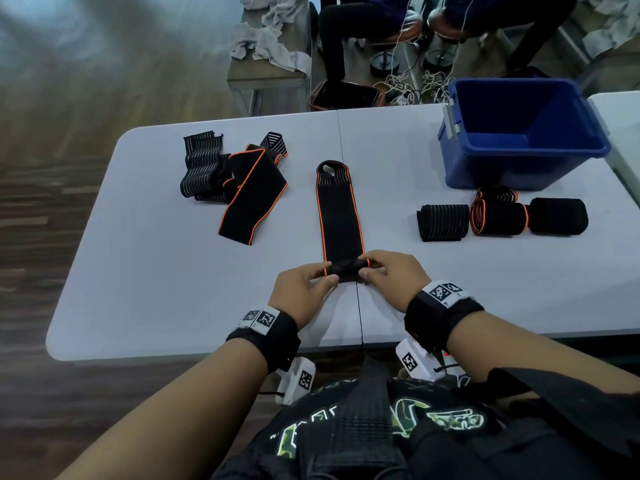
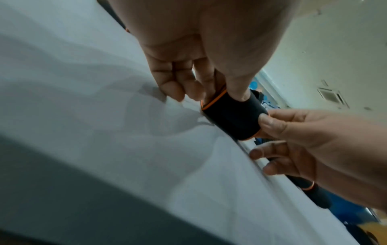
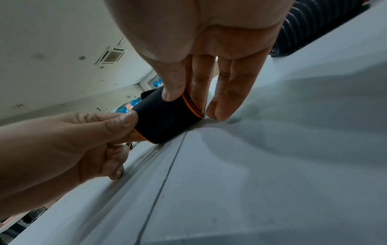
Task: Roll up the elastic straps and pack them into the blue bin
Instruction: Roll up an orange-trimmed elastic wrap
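Hands at the near end of a black, orange-edged strap (image 1: 339,220) lying flat on the counter (image 1: 138,271), well short of the blue bin (image 1: 519,133). Left hand (image 1: 304,289) and right hand (image 1: 394,275) each pinch one end of a small starting roll — uneven pressure could skew it, or a slip let it spring open.

Black wrist straps (image 1: 273,336), white coded tags (image 1: 445,292), black printed shirt (image 1: 381,427)
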The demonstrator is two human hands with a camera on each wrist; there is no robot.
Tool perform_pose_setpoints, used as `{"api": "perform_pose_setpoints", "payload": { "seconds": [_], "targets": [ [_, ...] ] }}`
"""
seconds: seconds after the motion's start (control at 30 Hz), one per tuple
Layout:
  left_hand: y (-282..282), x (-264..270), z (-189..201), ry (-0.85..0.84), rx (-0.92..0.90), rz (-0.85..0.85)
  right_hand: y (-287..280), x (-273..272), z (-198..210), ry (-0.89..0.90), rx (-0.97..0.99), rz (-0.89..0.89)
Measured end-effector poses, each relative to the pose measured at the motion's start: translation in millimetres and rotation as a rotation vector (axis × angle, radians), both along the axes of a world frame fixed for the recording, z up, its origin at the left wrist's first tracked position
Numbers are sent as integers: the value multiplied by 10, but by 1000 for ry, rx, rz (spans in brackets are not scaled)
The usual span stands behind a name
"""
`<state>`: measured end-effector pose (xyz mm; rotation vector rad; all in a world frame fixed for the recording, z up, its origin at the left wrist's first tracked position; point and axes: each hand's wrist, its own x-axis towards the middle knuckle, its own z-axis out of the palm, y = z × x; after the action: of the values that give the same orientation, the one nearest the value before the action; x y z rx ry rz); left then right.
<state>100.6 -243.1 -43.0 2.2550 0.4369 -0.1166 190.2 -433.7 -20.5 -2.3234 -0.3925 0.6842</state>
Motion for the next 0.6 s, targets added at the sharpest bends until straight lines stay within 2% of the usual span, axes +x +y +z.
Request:
{"api": "perform_pose_setpoints", "payload": {
  "seconds": [0.17, 0.47, 0.6],
  "targets": [
    [3, 29, 38, 42, -67, 38, -12, -43, -26, -26, -36, 10],
    [-33, 113, 23, 54, -127, 153, 83, 3, -48, 4, -32, -95],
    [-49, 165, 56, 115, -113, 133, 138, 34, -12, 34, -78, -111]
  ]
}}
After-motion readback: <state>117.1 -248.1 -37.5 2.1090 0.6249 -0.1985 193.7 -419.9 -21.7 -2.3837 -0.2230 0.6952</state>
